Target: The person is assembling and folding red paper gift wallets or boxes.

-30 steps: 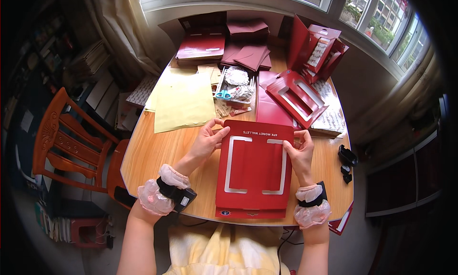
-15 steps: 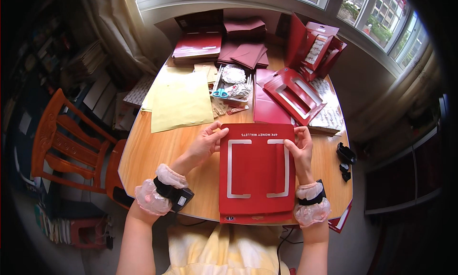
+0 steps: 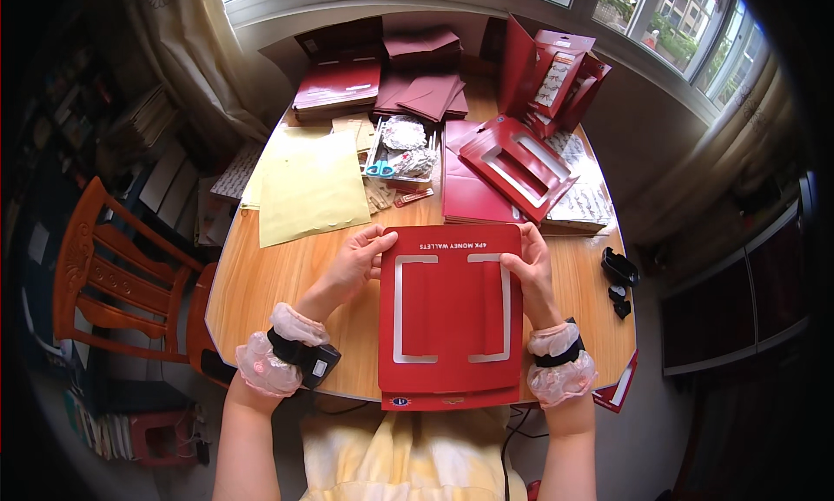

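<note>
Between both hands I hold a red folded card sleeve (image 3: 450, 314) over the near edge of the table. Two white bracket-shaped edges run down its face, and a narrow flap shows along its bottom. My left hand (image 3: 354, 262) pinches its far left corner between thumb and fingers. At the far right corner, my right hand (image 3: 531, 271) grips the sleeve, thumb on the face and fingers behind. Beyond it lies a stack of red cards (image 3: 473, 188), with another red card sleeve with white-edged openings (image 3: 521, 169) resting on top at a tilt.
Yellow paper sheets (image 3: 313, 188) lie left on the wooden table (image 3: 287, 275). A tray (image 3: 404, 180) holds scissors and crumpled material. Red folders (image 3: 337, 84) and envelopes (image 3: 430, 97) are stacked at the back; upright red packs (image 3: 556, 80) stand back right. A chair (image 3: 130, 284) is at left.
The whole scene has shifted slightly left in the picture. Both hands keep their hold on the red card sleeve, and its bottom flap shows a little more.
</note>
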`<state>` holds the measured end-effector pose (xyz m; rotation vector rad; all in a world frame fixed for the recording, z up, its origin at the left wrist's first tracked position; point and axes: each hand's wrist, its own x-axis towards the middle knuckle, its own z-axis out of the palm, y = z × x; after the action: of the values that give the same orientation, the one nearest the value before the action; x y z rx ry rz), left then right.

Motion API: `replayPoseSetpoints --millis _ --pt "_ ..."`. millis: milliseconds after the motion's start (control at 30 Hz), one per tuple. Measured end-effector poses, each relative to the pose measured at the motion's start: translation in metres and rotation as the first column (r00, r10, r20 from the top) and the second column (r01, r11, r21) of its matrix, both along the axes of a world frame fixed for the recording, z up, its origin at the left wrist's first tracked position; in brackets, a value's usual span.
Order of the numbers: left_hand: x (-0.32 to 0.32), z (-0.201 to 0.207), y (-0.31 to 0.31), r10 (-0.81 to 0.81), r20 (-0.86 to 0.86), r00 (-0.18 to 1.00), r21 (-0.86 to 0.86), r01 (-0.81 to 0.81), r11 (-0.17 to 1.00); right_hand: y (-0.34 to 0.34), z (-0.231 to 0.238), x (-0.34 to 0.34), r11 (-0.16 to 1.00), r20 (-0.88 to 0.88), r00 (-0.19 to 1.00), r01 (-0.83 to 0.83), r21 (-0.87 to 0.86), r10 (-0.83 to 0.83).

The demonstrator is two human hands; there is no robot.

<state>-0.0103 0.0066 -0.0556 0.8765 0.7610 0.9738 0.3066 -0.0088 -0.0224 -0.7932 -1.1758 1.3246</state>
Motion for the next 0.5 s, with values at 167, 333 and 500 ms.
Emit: replayPoseSetpoints --millis 167,333,500 --pt "0.011 0.018 -0.010 -0.051 -0.041 0.998 0.085 0.055 0.995 0.003 -0.005 0.004 0.990 0.036 0.990 0.134 0.054 -0.136" --pt "0.011 0.010 -0.006 -0.051 -0.039 0.998 0.106 0.055 0.993 0.006 -0.010 0.004 0.986 0.048 0.989 0.135 0.097 -0.140" --pt "0.007 0.009 -0.005 0.075 -0.080 0.994 0.114 -0.066 0.991 0.006 -0.010 -0.003 0.983 0.195 0.966 0.149 0.107 -0.167"
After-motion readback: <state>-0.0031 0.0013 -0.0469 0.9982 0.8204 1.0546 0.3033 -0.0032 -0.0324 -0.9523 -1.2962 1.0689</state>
